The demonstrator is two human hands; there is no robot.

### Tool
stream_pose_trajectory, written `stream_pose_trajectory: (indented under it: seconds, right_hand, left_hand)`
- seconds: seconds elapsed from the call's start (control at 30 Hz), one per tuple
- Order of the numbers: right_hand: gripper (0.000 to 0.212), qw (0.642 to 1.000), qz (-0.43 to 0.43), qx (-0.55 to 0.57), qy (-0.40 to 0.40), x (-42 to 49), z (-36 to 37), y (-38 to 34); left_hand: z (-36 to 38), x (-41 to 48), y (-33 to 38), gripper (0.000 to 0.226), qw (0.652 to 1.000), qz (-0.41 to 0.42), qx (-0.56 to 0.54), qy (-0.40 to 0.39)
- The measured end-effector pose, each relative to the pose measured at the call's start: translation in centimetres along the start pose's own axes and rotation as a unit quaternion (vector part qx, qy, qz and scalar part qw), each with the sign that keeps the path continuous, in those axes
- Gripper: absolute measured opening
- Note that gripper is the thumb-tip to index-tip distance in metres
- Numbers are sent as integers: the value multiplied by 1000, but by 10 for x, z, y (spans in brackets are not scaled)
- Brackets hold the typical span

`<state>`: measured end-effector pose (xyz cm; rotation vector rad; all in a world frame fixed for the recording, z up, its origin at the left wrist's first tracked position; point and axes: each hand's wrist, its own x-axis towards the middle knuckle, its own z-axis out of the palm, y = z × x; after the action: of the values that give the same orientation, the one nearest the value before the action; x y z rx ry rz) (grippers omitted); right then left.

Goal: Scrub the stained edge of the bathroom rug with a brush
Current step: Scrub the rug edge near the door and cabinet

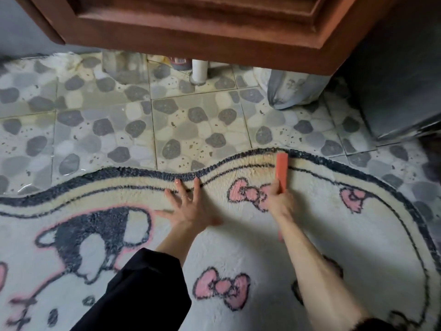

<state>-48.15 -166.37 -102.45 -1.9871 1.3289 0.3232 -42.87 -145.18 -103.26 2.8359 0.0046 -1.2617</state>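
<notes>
A white shaggy rug [238, 240] with pink bows and a dark wavy border fills the lower part of the view. Its far edge [260, 163] looks yellowish brown. My right hand [280, 199] grips an orange brush [282, 169], whose far end lies on that stained band. My left hand [188, 206] presses flat on the rug, fingers spread, its fingertips near the dark border just left of the brush.
Pebble-patterned floor tiles [133, 120] lie beyond the rug. A wooden cabinet [191, 27] overhangs at the top, with a white pipe [199, 70] beneath it. A grey cloth bundle [291, 91] and a grey box [401, 87] stand at the right.
</notes>
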Motion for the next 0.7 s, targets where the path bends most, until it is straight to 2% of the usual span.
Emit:
stream_pose_trajectory:
  seconds: [0.07,0.1,0.17,0.27,0.33,0.37,0.43,0.5,0.57,0.6,0.63,0.7]
  right_hand:
    - [65,994,82,-28,60,-14,-21,33]
    - [67,992,96,-41,74,-17,-19,37]
    - [66,994,94,-46,39,-22,0,12]
    - [55,994,16,-83,-72,-27,34,-51]
    - [55,982,-48,-107,-151,-29,36,-73]
    - [52,975,-53,-124,-174,-28,30,-73]
    - [42,983,-19,-85,-163,-18,7,-56]
    - [49,996,47,-33,-68,-5,-20,-29]
    - [60,993,95,-47,45,0,-23,-13]
    - [59,992,103,-40,53,-5,-12,-18]
    - [56,994,98,-33,23,-15,6,-28]
    - [51,995,40,-32,-89,-36,52,-58]
  left_hand:
    - [-12,-7,11,128,1000,-13,11,-19]
    - [-17,-9,17,141,999,-18,19,-37]
    - [-19,-8,21,151,998,-20,36,-52]
    - [-26,-3,13,148,996,-15,55,-65]
    - [-39,5,6,141,994,2,71,-80]
    - [-48,8,2,136,992,17,78,-94]
    - [-66,19,-9,126,986,73,109,-105]
    - [-80,28,-28,116,981,104,138,-90]
    - [-80,30,-45,115,975,123,173,-64]
    - [-77,28,-51,116,970,142,189,-57]
    - [-72,26,-55,117,966,160,197,-57]
    - [-63,22,-63,121,963,189,185,-59]
